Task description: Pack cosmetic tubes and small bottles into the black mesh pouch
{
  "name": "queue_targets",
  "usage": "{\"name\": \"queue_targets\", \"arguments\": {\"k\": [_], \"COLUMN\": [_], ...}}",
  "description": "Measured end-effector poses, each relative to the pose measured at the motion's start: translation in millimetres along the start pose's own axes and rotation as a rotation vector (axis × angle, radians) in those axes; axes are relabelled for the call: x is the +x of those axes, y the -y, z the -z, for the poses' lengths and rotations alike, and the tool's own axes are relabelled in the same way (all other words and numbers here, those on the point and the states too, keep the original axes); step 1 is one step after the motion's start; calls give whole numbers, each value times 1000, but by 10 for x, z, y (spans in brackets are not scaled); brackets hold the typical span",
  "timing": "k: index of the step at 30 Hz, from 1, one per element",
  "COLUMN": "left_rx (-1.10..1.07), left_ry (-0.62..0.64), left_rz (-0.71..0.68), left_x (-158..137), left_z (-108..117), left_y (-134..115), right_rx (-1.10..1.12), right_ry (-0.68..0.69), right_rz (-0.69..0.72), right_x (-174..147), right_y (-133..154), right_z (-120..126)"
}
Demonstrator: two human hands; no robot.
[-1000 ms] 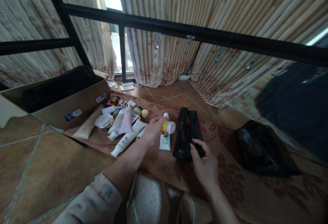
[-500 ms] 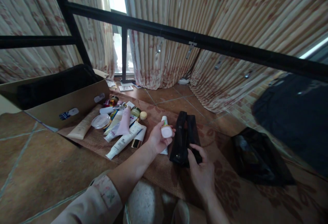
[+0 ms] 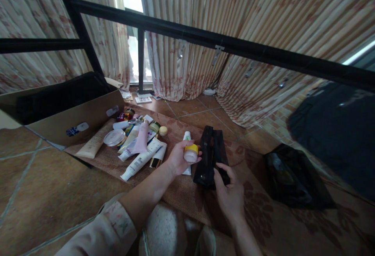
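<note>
Between the near and far edges of the brown, leaf-patterned cloth (image 3: pixel 182 194), just above it, the left hand (image 3: pixel 177 159) had its fingers closed round a small, squat, yellow-and-pale-pink jar (image 3: pixel 191 155). Its yellow end pointed up and away, its pale end toward the person; its axis was short. It looked light, stiff and perhaps slick, best gripped round its sides. The right hand (image 3: pixel 232 195), half open, touched the near end of a long, soft-looking black pouch (image 3: pixel 205 158); whether it pinched the material was unclear. The pouch's long axis ran from near edge toward far edge; its rim seemed the place to hold.
</note>
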State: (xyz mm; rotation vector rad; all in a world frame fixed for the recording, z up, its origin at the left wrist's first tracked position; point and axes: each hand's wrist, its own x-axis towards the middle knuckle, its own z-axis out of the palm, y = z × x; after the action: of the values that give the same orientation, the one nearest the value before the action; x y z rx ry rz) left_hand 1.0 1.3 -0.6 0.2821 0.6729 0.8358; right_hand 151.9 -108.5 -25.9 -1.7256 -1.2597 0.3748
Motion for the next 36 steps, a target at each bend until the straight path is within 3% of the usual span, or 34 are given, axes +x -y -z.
{"name": "queue_targets", "arguments": {"k": [10, 36], "left_rx": [110, 221], "left_ry": [254, 265], "left_rz": [-143, -287], "left_x": [-40, -24], "left_z": [14, -30], "left_y": [34, 91], "right_rx": [32, 32], "right_ry": [-2, 9], "right_rz": [-8, -9], "right_x": [2, 9], "right_y": [-42, -15], "right_z": [-22, -22]}}
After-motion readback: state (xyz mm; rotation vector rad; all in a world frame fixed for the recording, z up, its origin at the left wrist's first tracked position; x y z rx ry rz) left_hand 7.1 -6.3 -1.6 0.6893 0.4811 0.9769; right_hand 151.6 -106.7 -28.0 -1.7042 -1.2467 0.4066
